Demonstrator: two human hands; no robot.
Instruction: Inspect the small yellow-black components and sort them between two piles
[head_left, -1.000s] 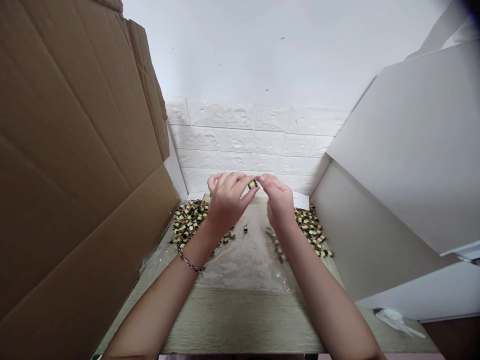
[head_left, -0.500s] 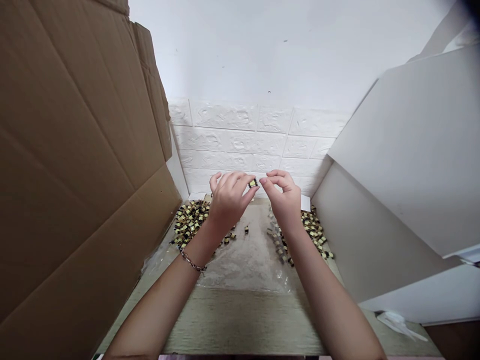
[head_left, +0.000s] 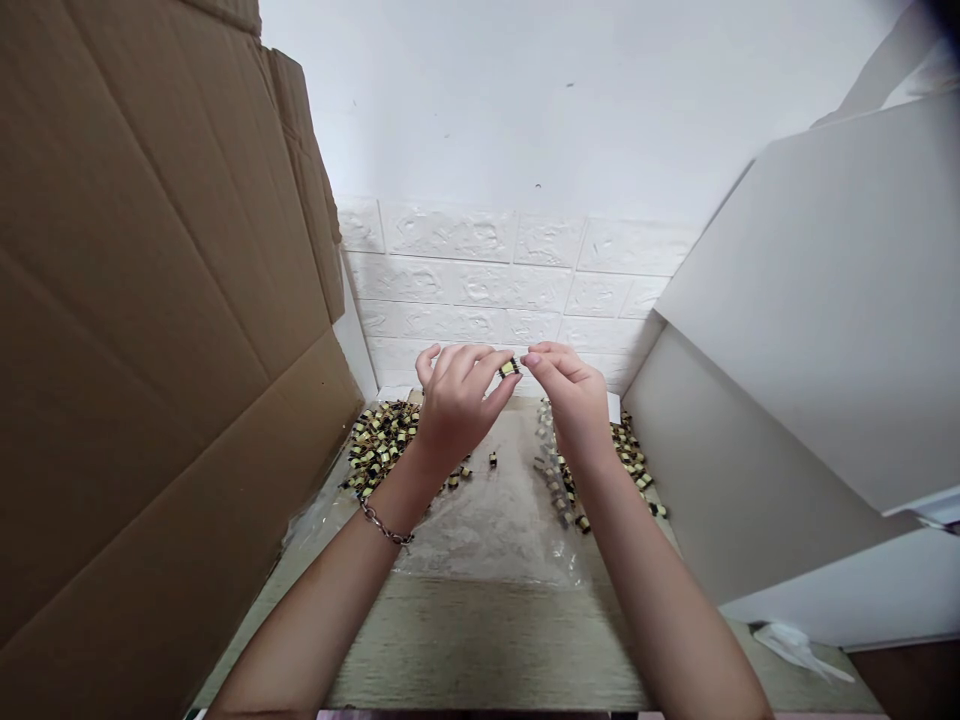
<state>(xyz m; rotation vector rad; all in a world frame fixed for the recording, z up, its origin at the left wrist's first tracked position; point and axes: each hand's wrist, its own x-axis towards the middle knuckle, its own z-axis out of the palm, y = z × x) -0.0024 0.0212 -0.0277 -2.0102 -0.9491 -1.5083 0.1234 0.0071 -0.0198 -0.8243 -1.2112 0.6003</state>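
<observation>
Between the thumb and forefinger of my left hand [head_left: 459, 400] is a small transformer [head_left: 509, 368], yellow in the middle with black ends and thin pins. It is held up above the table. My right hand [head_left: 576, 405] is closed in a pinch, its fingertips right at the pins on the transformer's right end. Whatever lies between those fingertips is too small to make out. Below, a heap of similar transformers [head_left: 379, 445] lies on the left, and another heap [head_left: 630, 460] lies on the right, partly behind my right hand and wrist. One loose transformer [head_left: 493, 460] lies between them.
A clear plastic sheet or bag [head_left: 487, 545] covers part of the wooden table [head_left: 480, 640]. Tall cardboard [head_left: 172, 330] walls off the left side, white panels [head_left: 825, 300] the right. A white brick-patterned wall [head_left: 465, 285] stands behind. A crumpled white piece [head_left: 799, 645] lies at lower right.
My right hand has turned slightly and its fingers have drawn closer together at the transformer's pins. The transformer in my left hand has shifted slightly to the right.
</observation>
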